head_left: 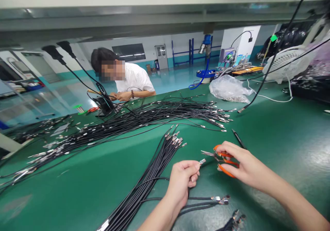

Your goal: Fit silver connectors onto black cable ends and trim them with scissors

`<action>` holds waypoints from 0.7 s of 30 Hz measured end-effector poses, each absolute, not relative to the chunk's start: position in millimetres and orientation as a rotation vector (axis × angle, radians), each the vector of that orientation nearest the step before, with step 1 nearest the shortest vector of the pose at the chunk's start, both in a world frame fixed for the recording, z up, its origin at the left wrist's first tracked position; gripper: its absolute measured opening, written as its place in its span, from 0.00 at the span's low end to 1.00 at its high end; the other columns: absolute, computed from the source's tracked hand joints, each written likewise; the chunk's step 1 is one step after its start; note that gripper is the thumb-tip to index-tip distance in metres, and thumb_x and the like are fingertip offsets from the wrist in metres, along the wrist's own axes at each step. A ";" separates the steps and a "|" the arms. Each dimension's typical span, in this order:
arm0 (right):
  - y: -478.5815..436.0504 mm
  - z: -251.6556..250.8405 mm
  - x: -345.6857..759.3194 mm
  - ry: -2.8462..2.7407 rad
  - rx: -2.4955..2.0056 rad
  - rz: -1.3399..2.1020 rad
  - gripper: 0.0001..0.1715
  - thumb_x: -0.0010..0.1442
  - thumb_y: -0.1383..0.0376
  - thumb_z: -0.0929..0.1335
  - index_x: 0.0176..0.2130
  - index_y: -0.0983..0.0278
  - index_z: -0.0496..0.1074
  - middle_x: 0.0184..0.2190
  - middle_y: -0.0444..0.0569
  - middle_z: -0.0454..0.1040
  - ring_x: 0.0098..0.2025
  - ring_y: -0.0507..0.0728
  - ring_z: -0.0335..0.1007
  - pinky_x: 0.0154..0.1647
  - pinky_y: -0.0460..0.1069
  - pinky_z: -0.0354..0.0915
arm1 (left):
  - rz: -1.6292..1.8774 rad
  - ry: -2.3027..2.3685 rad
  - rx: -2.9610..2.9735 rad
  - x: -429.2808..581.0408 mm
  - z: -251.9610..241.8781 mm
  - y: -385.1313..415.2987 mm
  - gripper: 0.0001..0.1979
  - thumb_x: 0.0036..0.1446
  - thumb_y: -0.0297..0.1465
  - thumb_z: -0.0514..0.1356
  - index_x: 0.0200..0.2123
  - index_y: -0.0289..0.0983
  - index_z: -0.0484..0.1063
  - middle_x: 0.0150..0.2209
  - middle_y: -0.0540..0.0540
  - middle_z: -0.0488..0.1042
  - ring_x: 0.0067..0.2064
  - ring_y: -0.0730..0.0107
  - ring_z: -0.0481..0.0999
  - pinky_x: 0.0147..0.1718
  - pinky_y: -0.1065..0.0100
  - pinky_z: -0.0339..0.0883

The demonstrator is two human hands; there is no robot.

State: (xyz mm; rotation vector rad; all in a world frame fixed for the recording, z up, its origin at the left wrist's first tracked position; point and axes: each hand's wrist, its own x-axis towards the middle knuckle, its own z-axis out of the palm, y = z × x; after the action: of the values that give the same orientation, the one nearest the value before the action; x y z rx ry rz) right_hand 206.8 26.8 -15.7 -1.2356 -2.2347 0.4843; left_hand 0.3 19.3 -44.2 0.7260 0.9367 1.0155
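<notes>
My left hand (184,179) pinches a black cable just behind its small metal connector (202,161), which sticks out past the fingertips. To its right, my right hand (242,162) is closed around orange-handled scissors (228,162). Their blades point left toward the connector and stay a little apart from it. Beneath and left of my left hand runs a bundle of black cables (152,169) with metal ends. A few loose cable ends (219,199) lie below my hands, and more (237,219) sit at the lower edge.
A long heap of black cables (144,116) crosses the green table (291,141). A black pen (239,139) lies beyond my right hand. Farther back are a clear plastic bag (229,88), a white fan (286,64) and hanging cords. A person (134,76) works across the table.
</notes>
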 end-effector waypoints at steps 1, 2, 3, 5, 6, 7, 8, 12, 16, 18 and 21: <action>25.8 -15.6 205.8 -2.265 -1.235 0.452 0.11 0.56 0.64 0.64 0.41 0.61 0.64 0.38 0.51 0.68 0.36 0.56 0.65 0.36 0.49 0.63 | 1.019 0.927 0.718 -0.1 -44.5 19.5 0.09 0.40 0.30 0.66 0.24 0.28 0.72 0.18 0.51 0.62 0.17 0.86 0.52 0.15 0.76 0.35; 25.2 -15.9 205.1 -2.296 -1.237 0.408 0.10 0.56 0.64 0.64 0.41 0.61 0.65 0.37 0.51 0.68 0.36 0.56 0.65 0.36 0.49 0.62 | 1.023 0.919 0.715 -0.4 -44.9 19.7 0.09 0.40 0.29 0.66 0.24 0.28 0.72 0.18 0.51 0.63 0.17 0.86 0.52 0.15 0.76 0.35; 25.0 -16.3 204.9 -2.327 -1.239 0.360 0.10 0.56 0.64 0.64 0.40 0.61 0.66 0.38 0.51 0.69 0.36 0.56 0.65 0.36 0.50 0.62 | 1.029 0.912 0.715 -0.6 -45.3 19.8 0.09 0.40 0.29 0.65 0.24 0.28 0.73 0.18 0.51 0.63 0.17 0.86 0.53 0.15 0.76 0.35; 25.1 -17.1 205.2 -2.361 -1.248 0.272 0.08 0.56 0.63 0.65 0.39 0.61 0.67 0.37 0.51 0.69 0.35 0.57 0.65 0.36 0.51 0.62 | 1.038 0.905 0.717 -1.1 -45.8 19.7 0.09 0.41 0.29 0.65 0.24 0.28 0.73 0.18 0.51 0.63 0.17 0.86 0.53 0.15 0.76 0.35; 25.2 -17.4 205.6 -2.368 -1.261 0.238 0.09 0.56 0.63 0.64 0.39 0.61 0.67 0.37 0.51 0.69 0.35 0.57 0.65 0.37 0.51 0.61 | 1.040 0.907 0.718 -1.2 -45.8 19.6 0.09 0.41 0.29 0.65 0.24 0.28 0.73 0.18 0.51 0.63 0.17 0.86 0.53 0.15 0.76 0.36; 25.3 -17.8 206.1 -2.371 -1.270 0.207 0.09 0.57 0.63 0.64 0.40 0.61 0.67 0.37 0.51 0.70 0.36 0.57 0.65 0.37 0.51 0.61 | 1.041 0.912 0.716 -1.3 -45.7 19.6 0.09 0.41 0.29 0.65 0.24 0.28 0.73 0.18 0.51 0.63 0.17 0.86 0.53 0.15 0.76 0.36; 25.5 -18.3 206.7 -2.377 -1.274 0.178 0.10 0.57 0.63 0.64 0.40 0.61 0.67 0.38 0.51 0.70 0.36 0.57 0.65 0.38 0.51 0.61 | 1.041 0.916 0.714 -1.3 -45.4 19.5 0.09 0.40 0.29 0.65 0.24 0.28 0.73 0.18 0.51 0.63 0.17 0.86 0.53 0.15 0.76 0.36; 27.0 -22.9 209.9 -2.422 -1.250 0.072 0.11 0.56 0.63 0.65 0.41 0.60 0.69 0.39 0.50 0.70 0.37 0.57 0.65 0.38 0.51 0.61 | 1.037 0.939 0.714 -1.0 -44.0 19.4 0.09 0.39 0.30 0.66 0.23 0.28 0.73 0.17 0.51 0.62 0.16 0.86 0.53 0.15 0.76 0.36; 28.5 -27.0 212.9 -2.435 -1.247 0.024 0.12 0.56 0.62 0.65 0.41 0.60 0.69 0.40 0.50 0.71 0.37 0.57 0.66 0.37 0.50 0.62 | 1.050 0.940 0.725 -0.8 -44.8 19.2 0.10 0.39 0.30 0.66 0.23 0.28 0.73 0.18 0.51 0.63 0.17 0.86 0.53 0.15 0.76 0.36; 28.3 -27.1 212.9 -2.442 -1.246 0.023 0.12 0.56 0.62 0.66 0.42 0.59 0.70 0.40 0.50 0.71 0.36 0.56 0.66 0.37 0.50 0.62 | 1.052 0.934 0.730 -0.9 -45.9 19.1 0.10 0.40 0.31 0.66 0.23 0.28 0.73 0.18 0.50 0.63 0.17 0.86 0.53 0.15 0.76 0.36; 26.8 -25.5 211.1 -2.452 -1.261 0.025 0.11 0.55 0.63 0.66 0.41 0.59 0.69 0.40 0.49 0.71 0.37 0.57 0.66 0.38 0.51 0.62 | 1.057 0.938 0.736 -1.0 -46.6 18.5 0.09 0.40 0.30 0.65 0.23 0.28 0.73 0.18 0.51 0.63 0.17 0.86 0.53 0.15 0.76 0.36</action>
State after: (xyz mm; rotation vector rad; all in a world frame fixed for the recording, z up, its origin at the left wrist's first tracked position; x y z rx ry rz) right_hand 211.1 26.8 -25.5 -1.2612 -2.4522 0.0247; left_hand -1.0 18.5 -46.6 0.7363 0.9384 1.0568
